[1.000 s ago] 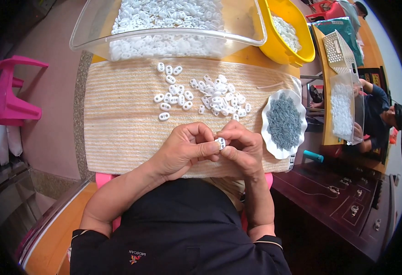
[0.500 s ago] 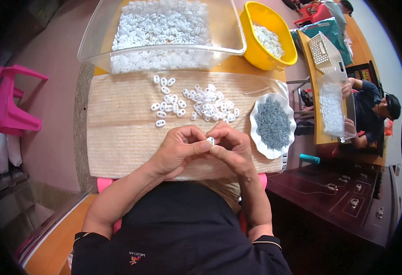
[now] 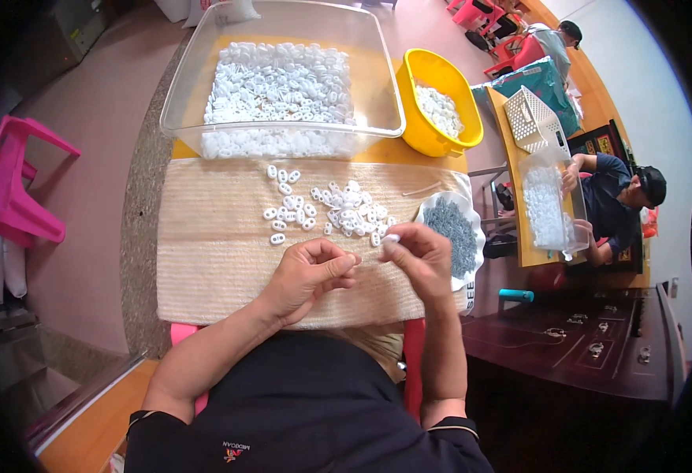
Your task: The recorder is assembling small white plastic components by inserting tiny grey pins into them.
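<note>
**Small white parts, sorted by hand**

At a worktable covered with a woven beige mat [image 3: 204, 260], a seated person brings both hands together just above the mat's near edge. The right hand [image 3: 418, 258] pinches one small white plastic piece [image 3: 391, 238] between thumb and fingertips, its other fingers curled in; the piece sits at the very tips, lifted clear of the mat, seemingly so it can be turned and worked on. The left hand [image 3: 308, 274] is closed into a loose fist with thumb pressed to forefinger; whether it grips something tiny cannot be told from this angle.

The supply lies within easy reach. A loose scatter of white pieces [image 3: 326, 209] is spread on the mat just beyond the hands, and a scalloped white dish [image 3: 476, 252] heaped with small grey parts [image 3: 450, 233] rests at the mat's right edge, touching close to the right hand. Farther back stand a large clear bin [image 3: 283, 134] filled with more white pieces and, beside it, a yellow tub [image 3: 433, 118] holding a smaller batch.

Nothing blocks the hands. A pink plastic chair [image 3: 15, 197] stands well off to the left; at a neighbouring table on the right, a co-worker in a dark shirt [image 3: 610, 201] handles another clear container.
</note>
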The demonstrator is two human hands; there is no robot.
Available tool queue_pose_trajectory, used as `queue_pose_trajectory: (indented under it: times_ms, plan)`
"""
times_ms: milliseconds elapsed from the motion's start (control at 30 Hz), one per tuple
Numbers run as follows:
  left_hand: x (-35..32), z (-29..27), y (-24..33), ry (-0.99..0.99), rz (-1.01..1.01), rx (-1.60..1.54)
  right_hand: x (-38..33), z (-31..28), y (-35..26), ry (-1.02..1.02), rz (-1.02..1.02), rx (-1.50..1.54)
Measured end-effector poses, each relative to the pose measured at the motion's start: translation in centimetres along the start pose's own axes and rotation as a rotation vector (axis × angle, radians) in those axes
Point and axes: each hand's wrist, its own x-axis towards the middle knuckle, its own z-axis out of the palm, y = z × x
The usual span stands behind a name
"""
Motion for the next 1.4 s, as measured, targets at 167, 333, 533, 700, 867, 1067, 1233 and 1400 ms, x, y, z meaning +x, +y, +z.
queue_pose_trajectory:
  times_ms: [167,333,533,700,867,1067,1233,1400]
  plan:
    - [0.0,-0.1,-0.2,0.032,0.029,0.059,5.1,-4.3,-4.4,0.256,-0.131,-0.332]
    - [-0.1,0.0,-0.5,0.049,0.046,0.098,12.3,-8.1,-5.8,0.494,-0.415,-0.574]
    - [-0.1,0.2,0.2,0.115,0.093,0.126,9.0,-4.9,-3.6,0.301,-0.406,-0.653]
    - [0.4,-0.4,-0.1,0.162,0.109,0.123,4.0,-0.7,-1.3,-0.024,-0.202,-0.659]
    - [0.2,-0.4,-0.1,0.231,0.154,0.106,2.6,0.7,0.1,-0.086,-0.245,-0.76]
    - [0.2,-0.2,0.8,0.332,0.304,0.026,2.3,2.9,0.6,-0.13,-0.361,-0.933]
    - [0.1,-0.3,1.5,0.333,0.318,0.02,2.3,4.0,0.6,-0.086,-0.332,-1.121]
    - [0.2,-0.4,1.4,0.319,0.314,0.026,2.2,4.4,0.4,-0.059,-0.323,-1.154]
